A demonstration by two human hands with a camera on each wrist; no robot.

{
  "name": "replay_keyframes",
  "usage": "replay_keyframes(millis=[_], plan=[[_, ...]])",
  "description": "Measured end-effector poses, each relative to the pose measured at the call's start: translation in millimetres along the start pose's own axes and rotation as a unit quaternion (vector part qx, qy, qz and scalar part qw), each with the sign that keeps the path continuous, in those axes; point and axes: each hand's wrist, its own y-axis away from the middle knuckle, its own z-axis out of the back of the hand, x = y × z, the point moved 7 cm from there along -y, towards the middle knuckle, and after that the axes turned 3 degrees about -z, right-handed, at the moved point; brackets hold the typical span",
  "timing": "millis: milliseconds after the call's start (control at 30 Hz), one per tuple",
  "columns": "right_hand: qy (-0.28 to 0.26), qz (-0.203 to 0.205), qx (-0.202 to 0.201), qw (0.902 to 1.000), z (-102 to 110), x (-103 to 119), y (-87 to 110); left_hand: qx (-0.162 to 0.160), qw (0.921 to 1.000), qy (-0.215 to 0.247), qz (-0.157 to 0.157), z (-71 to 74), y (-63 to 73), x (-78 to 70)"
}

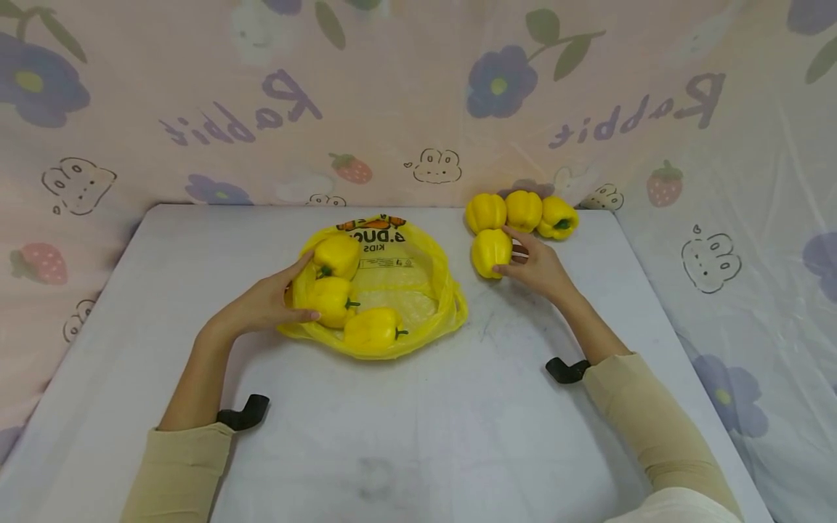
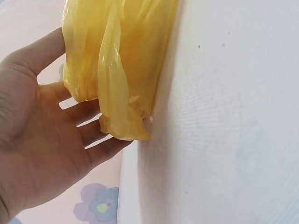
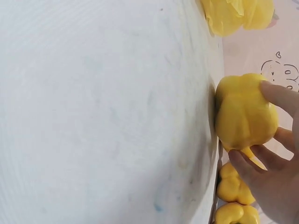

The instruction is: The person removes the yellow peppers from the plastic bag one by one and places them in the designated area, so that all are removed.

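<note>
A yellow plastic bag (image 1: 418, 330) lies with its mouth wide on the white table, three yellow bell peppers (image 1: 373, 329) inside its left and front part. At the bag's left side, my left hand (image 1: 264, 301) holds the rim, the thumb beside the peppers. The left wrist view shows bag folds (image 2: 114, 79) against the fingers of that hand (image 2: 51, 140). To the right of the bag, my right hand (image 1: 532, 265) grips a yellow bell pepper (image 1: 490, 253) between thumb and fingers. In the right wrist view this pepper (image 3: 245, 112) appears close to the tabletop.
Behind the held pepper, three more yellow bell peppers (image 1: 523, 211) sit in a row at the table's back edge. A printed curtain (image 1: 405, 94) hangs behind the table (image 1: 418, 436). Black curved pieces (image 1: 245, 412) stick out at both sleeve cuffs.
</note>
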Motion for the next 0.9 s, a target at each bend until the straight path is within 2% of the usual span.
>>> replay_keyframes(millis=[300,667,767,900], plan=[[-0.003,0.013,-0.013,0.9998,-0.9,0.0,2.5,0.0,1.0,0.003,-0.002,-1.1,0.5,-1.0],[-0.016,0.079,-0.056,0.9952,4.6,12.1,4.1,0.002,1.0,-0.001,-0.001,0.7,1.1,-3.6],[-0.025,0.106,-0.071,0.9915,8.0,37.1,15.1,0.002,1.0,-0.001,0.0,1.3,1.0,-4.2],[-0.049,0.164,-0.093,0.9809,11.5,74.9,32.8,0.001,1.0,0.0,-0.003,1.2,0.4,-4.5]])
